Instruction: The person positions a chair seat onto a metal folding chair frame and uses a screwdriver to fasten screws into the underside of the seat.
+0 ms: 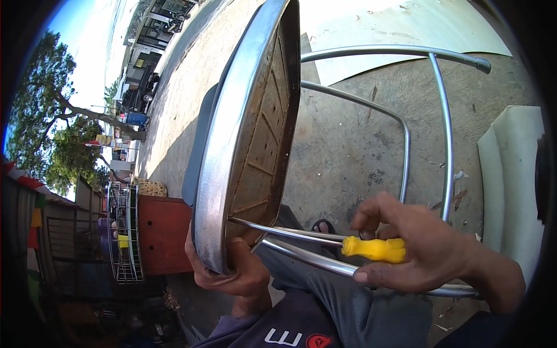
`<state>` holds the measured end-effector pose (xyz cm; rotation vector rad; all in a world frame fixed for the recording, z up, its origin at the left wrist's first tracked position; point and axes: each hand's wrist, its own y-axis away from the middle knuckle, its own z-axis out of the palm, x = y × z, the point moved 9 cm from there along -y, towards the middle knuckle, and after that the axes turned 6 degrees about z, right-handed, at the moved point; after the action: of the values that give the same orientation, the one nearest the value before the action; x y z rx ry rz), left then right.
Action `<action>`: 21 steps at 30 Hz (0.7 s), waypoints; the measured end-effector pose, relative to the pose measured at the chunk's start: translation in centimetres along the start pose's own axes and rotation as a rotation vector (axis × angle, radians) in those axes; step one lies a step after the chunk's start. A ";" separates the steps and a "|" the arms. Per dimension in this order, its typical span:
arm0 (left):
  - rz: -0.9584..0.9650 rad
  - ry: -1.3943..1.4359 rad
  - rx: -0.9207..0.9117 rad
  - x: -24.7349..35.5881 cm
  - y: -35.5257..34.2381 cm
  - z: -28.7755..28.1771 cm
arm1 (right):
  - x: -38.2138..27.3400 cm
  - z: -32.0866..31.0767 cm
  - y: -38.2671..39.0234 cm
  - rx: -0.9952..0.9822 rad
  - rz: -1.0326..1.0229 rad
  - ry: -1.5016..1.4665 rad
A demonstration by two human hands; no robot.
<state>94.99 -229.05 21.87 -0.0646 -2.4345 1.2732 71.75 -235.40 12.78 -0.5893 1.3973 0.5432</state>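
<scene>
A metal-framed chair lies on its side in front of me, its chrome seat rim (223, 165) facing me and its rusty seat underside (264, 145) turned right. My left hand (235, 272) is closed around the rim's near corner, thumb on the inner side. A screwdriver with a yellow handle (374, 249) is in my right hand (423, 246), gripped by thumb and fingers. Its long shaft (278, 232) points left, and the tip meets the inner side of the rim just above my left hand. Chrome tubular legs (447, 133) stretch to the right.
Grey padding (203, 145) covers the seat's left side. White sheet material (400, 29) lies on the concrete floor (348, 145) at the far side. A pale padded piece (510, 168) stands at the right. A red cabinet (165, 235) and wire rack (125, 232) are at left, with a sunlit street beyond.
</scene>
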 end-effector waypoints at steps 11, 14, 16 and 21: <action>-0.060 0.063 -0.027 0.5 -0.2 0.2 | -0.5 0.2 -0.1 -0.077 0.099 0.188; -0.026 0.046 -0.016 0.6 -0.4 0.2 | -2.6 -0.6 1.7 0.286 -0.348 0.492; -0.016 0.019 -0.047 0.9 -0.3 0.0 | -1.1 -0.3 0.8 0.125 -0.062 0.234; -0.014 0.036 -0.019 0.7 -0.1 0.3 | -0.9 -0.5 0.4 0.029 0.041 0.230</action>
<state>94.30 -229.18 22.02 -0.0754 -2.4131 1.2322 71.06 -235.42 13.61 -0.6153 1.6348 0.4987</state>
